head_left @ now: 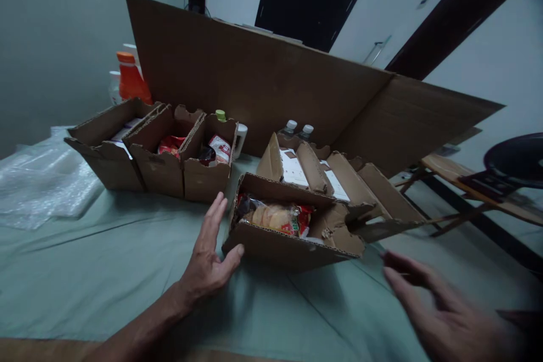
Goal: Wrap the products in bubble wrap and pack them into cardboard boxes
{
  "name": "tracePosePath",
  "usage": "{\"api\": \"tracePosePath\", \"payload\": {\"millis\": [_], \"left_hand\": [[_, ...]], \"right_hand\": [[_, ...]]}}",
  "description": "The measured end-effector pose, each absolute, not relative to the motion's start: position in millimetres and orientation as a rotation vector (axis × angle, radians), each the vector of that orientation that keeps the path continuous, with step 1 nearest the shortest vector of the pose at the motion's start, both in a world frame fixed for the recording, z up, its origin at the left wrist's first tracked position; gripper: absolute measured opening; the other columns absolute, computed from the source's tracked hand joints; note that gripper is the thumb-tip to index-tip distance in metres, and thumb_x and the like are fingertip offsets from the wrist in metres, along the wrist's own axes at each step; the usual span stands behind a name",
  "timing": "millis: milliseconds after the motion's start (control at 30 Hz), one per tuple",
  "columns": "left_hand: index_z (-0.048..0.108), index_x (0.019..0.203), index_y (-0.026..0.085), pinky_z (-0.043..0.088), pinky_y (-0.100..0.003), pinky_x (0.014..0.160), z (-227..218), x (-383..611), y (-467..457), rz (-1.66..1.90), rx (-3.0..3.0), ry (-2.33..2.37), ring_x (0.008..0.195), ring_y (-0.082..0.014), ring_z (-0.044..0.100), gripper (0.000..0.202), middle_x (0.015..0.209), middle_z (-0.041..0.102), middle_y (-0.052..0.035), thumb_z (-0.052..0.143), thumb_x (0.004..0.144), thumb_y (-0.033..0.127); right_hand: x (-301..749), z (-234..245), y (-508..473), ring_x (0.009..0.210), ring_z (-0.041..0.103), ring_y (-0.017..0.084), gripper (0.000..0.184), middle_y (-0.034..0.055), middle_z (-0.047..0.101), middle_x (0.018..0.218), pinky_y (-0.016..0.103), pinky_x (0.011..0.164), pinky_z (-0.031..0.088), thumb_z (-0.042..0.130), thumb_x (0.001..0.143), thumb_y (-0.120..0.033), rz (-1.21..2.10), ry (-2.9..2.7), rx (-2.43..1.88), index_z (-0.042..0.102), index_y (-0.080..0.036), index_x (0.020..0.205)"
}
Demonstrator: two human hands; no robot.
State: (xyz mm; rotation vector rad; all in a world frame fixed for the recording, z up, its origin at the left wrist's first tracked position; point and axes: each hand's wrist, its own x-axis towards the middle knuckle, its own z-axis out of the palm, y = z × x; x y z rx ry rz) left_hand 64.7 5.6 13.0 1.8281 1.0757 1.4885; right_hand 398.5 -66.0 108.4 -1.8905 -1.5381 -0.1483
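Observation:
My left hand [210,266] is open beside the left end of a cardboard box [288,249]. Its fingers are stretched out and the thumb is at the box's lower left corner; whether it touches is unclear. Inside that box lies a clear and red snack packet [275,216] with round, pale biscuit-like pieces. Off to the right of the box, my right hand [445,308] hangs above the cloth, slightly blurred. Its thumb and fingers are apart, with nothing seen between them.
Three open cardboard boxes [163,172] with packets stand at the left. More boxes [335,175] are behind the near one, against a tall cardboard screen [263,73]. Bubble wrap [46,181] and an orange bottle [131,79] are at the left. A green cloth [127,271] covers the table.

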Motion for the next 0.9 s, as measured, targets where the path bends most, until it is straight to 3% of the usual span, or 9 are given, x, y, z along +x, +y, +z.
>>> {"api": "tracePosePath", "payload": {"millis": [100,233,400,567,733,900], "left_hand": [[0.019,0.158,0.027,0.024,-0.057,0.122,5,75,15,1.377,1.705,1.037,0.153,-0.0316,0.022,0.079,0.166,0.021,-0.0121,0.059,0.089,0.023],[0.024,0.156,0.018,0.023,-0.052,0.123,1,83,20,1.294,1.559,0.949,0.152,-0.0310,0.023,0.077,0.164,0.025,-0.0156,0.059,0.089,0.031],[0.025,0.155,0.019,0.037,-0.047,0.118,0,37,-22,1.346,1.430,1.066,0.144,-0.0307,0.040,0.081,0.154,0.043,-0.0161,0.064,0.088,0.040],[0.044,0.141,0.020,0.049,-0.041,0.106,46,-21,-40,1.497,1.373,1.328,0.127,-0.0284,0.057,0.067,0.133,0.061,-0.0119,0.072,0.084,0.043],[0.028,0.152,0.022,0.041,-0.043,0.115,94,9,-6,1.678,1.637,1.042,0.136,-0.0266,0.049,0.077,0.147,0.050,-0.0123,0.066,0.088,0.041],[0.038,0.148,0.023,0.046,-0.045,0.111,69,3,-47,1.534,1.702,1.132,0.130,-0.0288,0.054,0.068,0.140,0.057,-0.0135,0.065,0.088,0.037]], "right_hand": [[380,67,-55,0.084,0.071,0.025,0.057,0.0085,0.075,0.107,0.038,0.074,0.057,0.065,0.077,-0.062,0.273,-1.496,-1.802,0.064,-0.023,0.119],[345,37,-40,0.090,0.071,0.028,0.048,0.0122,0.076,0.103,0.039,0.080,0.058,0.062,0.079,-0.059,0.495,-1.432,-1.661,0.067,-0.018,0.103],[292,36,-63,0.089,0.070,0.030,0.038,0.0119,0.076,0.093,0.040,0.079,0.056,0.057,0.083,-0.053,0.473,-1.481,-1.648,0.070,-0.018,0.094],[240,80,-52,0.084,0.068,0.026,0.030,0.0097,0.075,0.092,0.038,0.080,0.054,0.059,0.084,-0.047,0.553,-1.650,-1.489,0.069,-0.020,0.091],[263,128,-38,0.076,0.067,0.026,0.042,0.0092,0.074,0.084,0.038,0.068,0.052,0.060,0.080,-0.060,0.357,-1.527,-1.546,0.068,-0.019,0.086],[267,106,-87,0.070,0.065,0.026,0.042,0.0092,0.075,0.083,0.037,0.061,0.051,0.061,0.079,-0.060,0.148,-1.504,-1.663,0.068,-0.021,0.089]]}}
